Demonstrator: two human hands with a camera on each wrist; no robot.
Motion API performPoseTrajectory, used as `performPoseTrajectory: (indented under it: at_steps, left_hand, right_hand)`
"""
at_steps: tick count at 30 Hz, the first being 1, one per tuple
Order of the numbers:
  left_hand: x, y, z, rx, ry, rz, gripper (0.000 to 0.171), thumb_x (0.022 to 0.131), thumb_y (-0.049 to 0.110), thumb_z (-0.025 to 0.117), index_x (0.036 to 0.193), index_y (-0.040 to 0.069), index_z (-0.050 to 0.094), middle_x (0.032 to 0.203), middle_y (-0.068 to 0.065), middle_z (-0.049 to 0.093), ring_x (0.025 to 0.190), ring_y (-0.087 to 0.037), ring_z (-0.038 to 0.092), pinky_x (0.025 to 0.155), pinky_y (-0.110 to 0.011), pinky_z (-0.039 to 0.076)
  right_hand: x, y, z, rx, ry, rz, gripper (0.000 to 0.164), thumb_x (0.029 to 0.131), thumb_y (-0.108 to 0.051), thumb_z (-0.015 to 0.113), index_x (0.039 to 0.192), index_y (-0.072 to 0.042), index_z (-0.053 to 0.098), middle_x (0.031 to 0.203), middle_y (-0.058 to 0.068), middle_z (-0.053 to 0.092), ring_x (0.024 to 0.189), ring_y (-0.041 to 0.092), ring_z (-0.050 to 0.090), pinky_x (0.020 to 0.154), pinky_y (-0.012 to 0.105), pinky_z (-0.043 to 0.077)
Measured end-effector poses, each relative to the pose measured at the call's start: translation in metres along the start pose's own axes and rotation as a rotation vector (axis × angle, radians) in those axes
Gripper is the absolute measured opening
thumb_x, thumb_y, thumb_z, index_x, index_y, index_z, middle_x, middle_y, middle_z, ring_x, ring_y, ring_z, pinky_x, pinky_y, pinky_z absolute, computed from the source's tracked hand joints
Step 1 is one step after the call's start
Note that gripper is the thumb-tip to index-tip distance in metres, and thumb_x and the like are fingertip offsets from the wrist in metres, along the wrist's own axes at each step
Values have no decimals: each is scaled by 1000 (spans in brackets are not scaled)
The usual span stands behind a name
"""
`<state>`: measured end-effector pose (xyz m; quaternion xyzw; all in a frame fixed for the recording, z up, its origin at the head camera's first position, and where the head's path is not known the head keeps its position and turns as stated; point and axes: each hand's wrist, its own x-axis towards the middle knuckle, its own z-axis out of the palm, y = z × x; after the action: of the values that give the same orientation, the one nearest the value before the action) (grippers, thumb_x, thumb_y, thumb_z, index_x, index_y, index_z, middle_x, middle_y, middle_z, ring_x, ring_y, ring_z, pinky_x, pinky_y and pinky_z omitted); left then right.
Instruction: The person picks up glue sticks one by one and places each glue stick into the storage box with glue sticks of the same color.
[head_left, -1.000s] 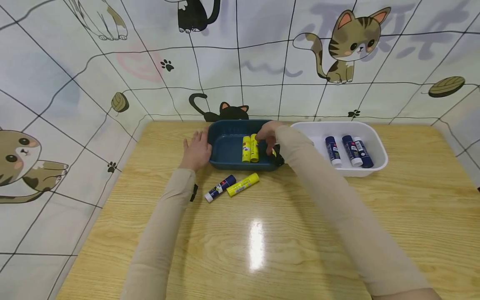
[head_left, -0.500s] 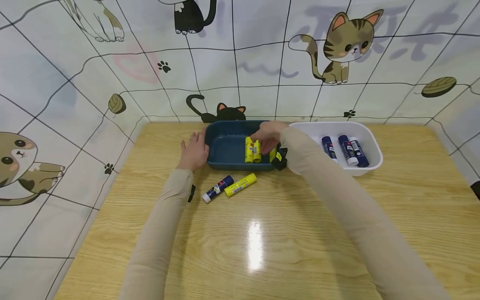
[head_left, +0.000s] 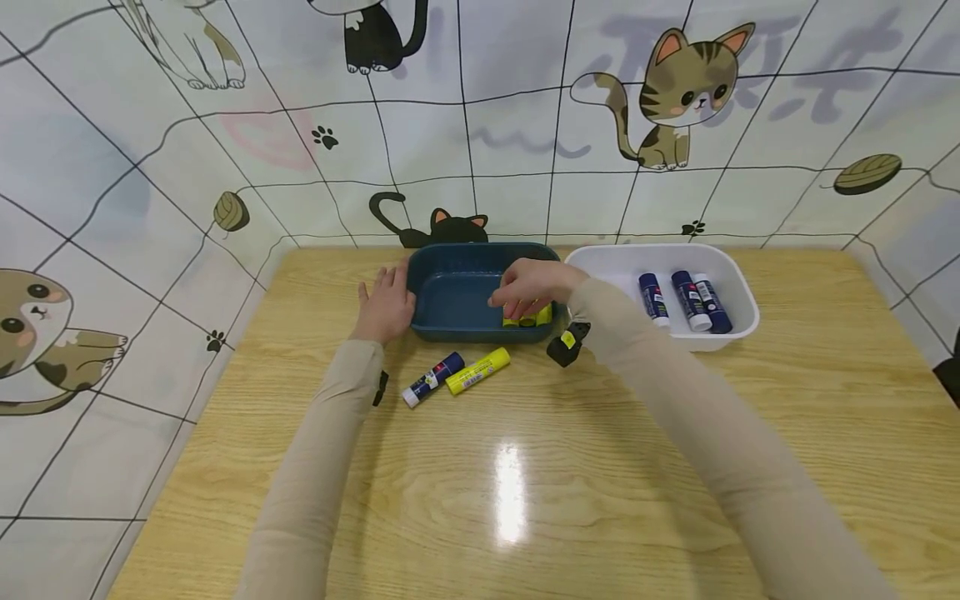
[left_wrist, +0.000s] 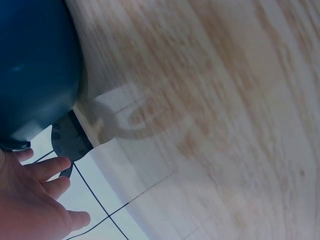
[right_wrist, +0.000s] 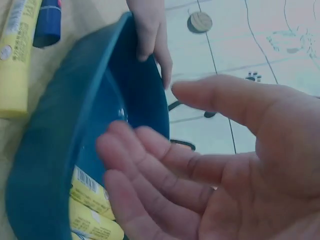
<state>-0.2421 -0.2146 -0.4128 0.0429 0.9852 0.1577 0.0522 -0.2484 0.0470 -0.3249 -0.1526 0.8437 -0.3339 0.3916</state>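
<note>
A dark blue basin (head_left: 457, 337) stands at the back of the table. My left hand (head_left: 384, 305) rests at its left end; in the left wrist view its fingers (left_wrist: 52, 170) are straight and spread. Over the basin's right half hovers my right hand (head_left: 534, 282), fingers loosely bent and holding nothing, as the right wrist view shows. Beneath it several yellow glue sticks (right_wrist: 95, 225) lie together, partly hidden by that hand. On the table before the basin lie a navy glue stick (head_left: 432, 379) with a white end and a yellow glue stick (head_left: 477, 372).
Right of the basin stands a white basin (head_left: 611, 260), close beside it. Inside are three navy and white glue sticks (head_left: 691, 301). A cat-patterned cloth (head_left: 517, 200) rises behind and at the sides of the wooden table (head_left: 420, 500).
My right hand has risen from inside the blue basin and moved left over the yellow glue sticks, which now sit closer together near its right end. The left hand stays in place.
</note>
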Motion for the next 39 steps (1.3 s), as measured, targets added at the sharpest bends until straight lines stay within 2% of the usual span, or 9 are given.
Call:
performPoseTrajectory:
  at_steps: [5,8,12,16,22,27,31,35,39]
  left_hand:
    - [-1,-1,0,-4,8,0,59,102,20,31,155,9,10,155,-20,25,145,-35,10,110,-63,2]
    - [0,-2,-1,-11,6,2,58,102,19,30,155,9,10,155,-20,25,145,-36,10,110,-63,1]
    - [0,-3,0,-20,2,5,58,102,19,30,155,9,10,154,-20,25,144,-36,10,110,-63,0]
    - [1,-3,0,-24,-4,1,59,102,20,30,156,10,8,154,-20,25,145,-35,10,110,-63,0]
    - [2,-2,0,-23,-8,-3,59,102,21,29,156,11,7,155,-19,25,145,-34,9,110,-62,0]
    - [2,-2,0,-32,-4,-5,59,102,20,29,156,11,8,154,-20,25,145,-35,10,110,-62,1]
    - [2,-2,1,-33,-3,-11,59,101,20,29,156,11,8,154,-21,26,145,-35,11,110,-62,1]
    - [2,-2,1,-32,-4,-14,59,101,19,28,156,11,8,154,-21,26,145,-35,10,110,-62,1]
    - [2,-1,1,-36,-1,-12,60,101,20,28,156,12,8,154,-20,28,145,-35,11,110,-63,2]
  right_hand:
    - [-2,-1,12,-5,-23,-114,18,92,-16,64,100,0,61,86,10,63,74,21,54,66,30,43]
    - [-3,-1,19,-27,-50,-197,14,89,-13,65,97,-2,60,81,5,61,71,18,50,66,29,42]
    - [-2,1,28,-53,-108,-299,18,86,-7,66,102,2,60,85,5,63,77,20,54,74,31,46]
    - [1,3,37,-96,-158,-365,19,86,-3,66,103,4,61,90,6,64,81,20,55,76,29,47]
    - [8,3,52,-158,-201,-421,17,86,-1,67,102,2,63,95,7,64,85,17,57,79,26,48]
    - [12,5,65,-257,-230,-455,26,85,-4,71,110,-1,64,111,8,64,103,21,57,93,30,45]
    - [16,8,76,-358,-222,-486,34,84,-8,73,117,-6,62,119,4,59,113,22,53,100,31,40]
    - [18,10,85,-461,-172,-507,36,84,-9,72,119,-8,61,120,3,56,112,21,51,100,29,39]
    - [15,9,91,-516,-125,-483,35,85,-7,71,118,-10,61,121,3,55,111,18,50,99,28,39]
